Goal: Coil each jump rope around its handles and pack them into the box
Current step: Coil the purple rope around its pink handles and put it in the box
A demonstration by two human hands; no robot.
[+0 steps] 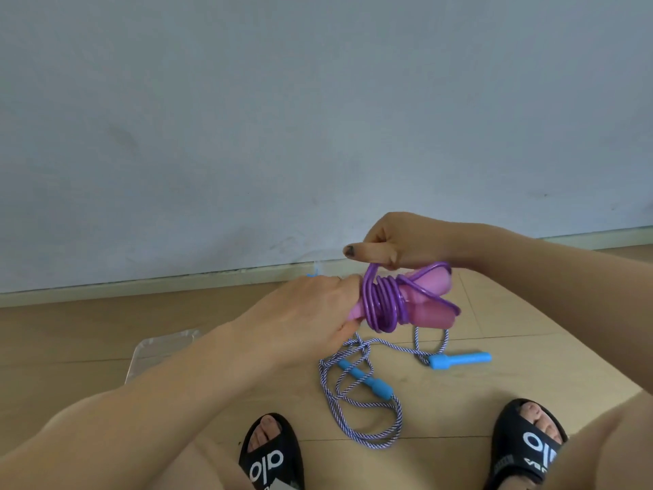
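L hand (311, 309) grips the near ends of 2 pink handles (433, 314), fingers curled round them, holding the bundle up above the floor. R hand (392, 242) sits just above the bundle, fingers curled, pinching a loop of the purple rope (383, 302); its thumb lies flat, pointing left. The purple rope is wound in several tight turns round the middle of both handles, w/ a looser loop running out over the far handle ends. Hands are close together, both on the same jump rope. Below, on the wood floor (494, 366), lies a 2nd jump rope: blue-and-white braided cord (357, 404) in loose, uncoiled loops, w/ 2 blue handles, 1 (365, 378) lying inside the loops, the other (461, 360) off to the right, well apart from the 1st. A clear plastic container (159, 351) rests on the floor left of the ropes, partly hidden by the L forearm; can't tell what's in it. Near the bottom edge, 2 feet in black slides, L (270, 454) & R (526, 443), either side of the braided cord. Pale blue-grey wall (318, 118) w/ a skirting board behind.
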